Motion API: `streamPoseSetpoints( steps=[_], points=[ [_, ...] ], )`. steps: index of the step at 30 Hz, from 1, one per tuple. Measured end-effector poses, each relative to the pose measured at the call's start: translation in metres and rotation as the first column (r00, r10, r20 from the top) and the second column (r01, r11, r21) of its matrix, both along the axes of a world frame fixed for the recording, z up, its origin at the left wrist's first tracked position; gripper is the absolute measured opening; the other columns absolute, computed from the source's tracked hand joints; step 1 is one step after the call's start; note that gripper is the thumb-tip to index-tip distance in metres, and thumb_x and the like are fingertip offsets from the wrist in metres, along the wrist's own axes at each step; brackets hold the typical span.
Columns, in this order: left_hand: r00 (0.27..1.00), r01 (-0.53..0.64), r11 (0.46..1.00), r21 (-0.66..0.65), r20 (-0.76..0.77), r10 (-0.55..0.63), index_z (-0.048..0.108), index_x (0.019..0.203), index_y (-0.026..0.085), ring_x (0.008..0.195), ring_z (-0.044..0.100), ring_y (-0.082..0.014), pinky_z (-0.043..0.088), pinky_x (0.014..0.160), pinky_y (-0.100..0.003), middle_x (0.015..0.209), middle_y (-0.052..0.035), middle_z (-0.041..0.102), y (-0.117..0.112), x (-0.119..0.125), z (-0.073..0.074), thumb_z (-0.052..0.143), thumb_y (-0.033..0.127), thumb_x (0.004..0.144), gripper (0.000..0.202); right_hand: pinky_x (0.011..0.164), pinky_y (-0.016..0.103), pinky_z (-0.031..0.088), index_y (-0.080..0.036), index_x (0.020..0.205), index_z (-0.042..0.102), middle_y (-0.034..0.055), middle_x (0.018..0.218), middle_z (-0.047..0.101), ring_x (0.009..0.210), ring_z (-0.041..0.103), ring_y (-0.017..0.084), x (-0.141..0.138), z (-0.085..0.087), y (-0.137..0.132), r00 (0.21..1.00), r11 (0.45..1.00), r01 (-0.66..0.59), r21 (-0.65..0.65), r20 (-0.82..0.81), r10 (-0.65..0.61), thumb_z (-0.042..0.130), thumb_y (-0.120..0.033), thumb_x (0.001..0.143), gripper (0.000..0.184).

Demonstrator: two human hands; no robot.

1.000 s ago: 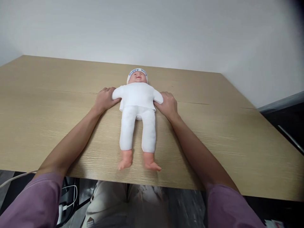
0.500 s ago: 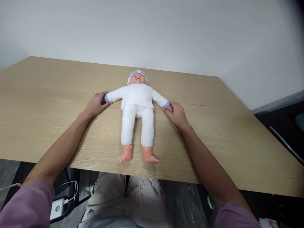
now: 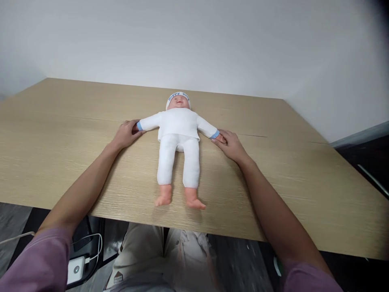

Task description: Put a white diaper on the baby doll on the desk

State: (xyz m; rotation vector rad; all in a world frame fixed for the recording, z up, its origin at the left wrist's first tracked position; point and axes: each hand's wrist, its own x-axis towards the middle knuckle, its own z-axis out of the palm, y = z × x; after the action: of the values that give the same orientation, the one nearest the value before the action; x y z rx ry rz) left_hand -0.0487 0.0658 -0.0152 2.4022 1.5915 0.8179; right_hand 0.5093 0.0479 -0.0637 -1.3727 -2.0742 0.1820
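Note:
A baby doll point(image 3: 178, 123) lies on its back on the wooden table, its head toward the wall and its bare feet near the front edge. It wears a white top with blue cuffs, white trousers and a white cap with blue lettering. Both doll arms are spread out sideways. My left hand point(image 3: 127, 134) is closed around the doll's hand on the left, just past the blue cuff. On the other side, my right hand point(image 3: 232, 145) grips the doll's other hand, its fingers curled over it.
The light wooden table point(image 3: 82, 162) runs back to a pale wall point(image 3: 194, 44). A dark object point(image 3: 364, 154) stands off the right edge. Below the front edge are my legs point(image 3: 142, 247), a black chair and a white power bank point(image 3: 75, 269) with a cable.
The whole view has shifted slightly, so the doll and table appear a little further right. Both hands keep their hold on the doll's hands, and the doll's pose looks the same.

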Motion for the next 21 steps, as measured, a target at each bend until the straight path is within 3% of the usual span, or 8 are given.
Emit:
streamPoseSetpoints(
  steps=[4,10,14,21],
  points=[
    [0.993,0.119,0.993,0.018,0.018,-0.119,0.071,0.155,0.014,0.135,0.067,-0.0361,0.048,0.123,-0.051,0.149,-0.0191,0.078,-0.001,-0.019,0.008,0.056,0.069,0.111,0.073,0.126,0.062,0.054,-0.024,0.15,0.077,0.0184,0.153,0.078,0.141,0.073,0.04,0.019,0.009,-0.011,0.991,0.995,0.035,-0.088,-0.122,-0.046,0.073,-0.079,0.1,0.074],
    [0.999,0.026,0.993,0.115,0.038,-0.031,0.082,0.123,0.016,0.116,0.07,-0.0297,0.047,0.118,-0.05,0.126,-0.0161,0.085,0.006,-0.036,0.004,0.045,0.059,0.118,0.057,0.126,0.061,0.056,-0.028,0.13,0.086,0.0136,0.141,0.084,0.133,0.077,0.036,0.034,0.013,-0.018,0.977,0.995,0.032,-0.099,-0.207,-0.052,0.079,-0.07,0.1,0.053],
    [0.999,0.053,0.992,0.115,0.0,-0.053,0.083,0.113,0.017,0.103,0.068,-0.0288,0.049,0.109,-0.049,0.118,-0.0162,0.086,0.012,-0.039,0.0,0.047,0.065,0.116,0.06,0.127,0.062,0.055,-0.028,0.118,0.09,0.0131,0.14,0.085,0.134,0.077,0.036,0.036,0.01,-0.013,0.974,0.997,-0.009,-0.074,-0.226,-0.008,0.082,-0.065,0.099,0.042],
    [0.999,0.043,0.993,0.109,-0.013,-0.042,0.081,0.106,0.019,0.1,0.068,-0.0288,0.049,0.108,-0.05,0.114,-0.0156,0.085,0.013,-0.042,-0.002,0.046,0.071,0.115,0.063,0.125,0.062,0.056,-0.028,0.116,0.091,0.0123,0.137,0.086,0.132,0.078,0.035,0.037,0.004,-0.014,0.968,0.998,0.013,-0.057,-0.251,-0.027,0.084,-0.065,0.097,0.042]
  ],
)
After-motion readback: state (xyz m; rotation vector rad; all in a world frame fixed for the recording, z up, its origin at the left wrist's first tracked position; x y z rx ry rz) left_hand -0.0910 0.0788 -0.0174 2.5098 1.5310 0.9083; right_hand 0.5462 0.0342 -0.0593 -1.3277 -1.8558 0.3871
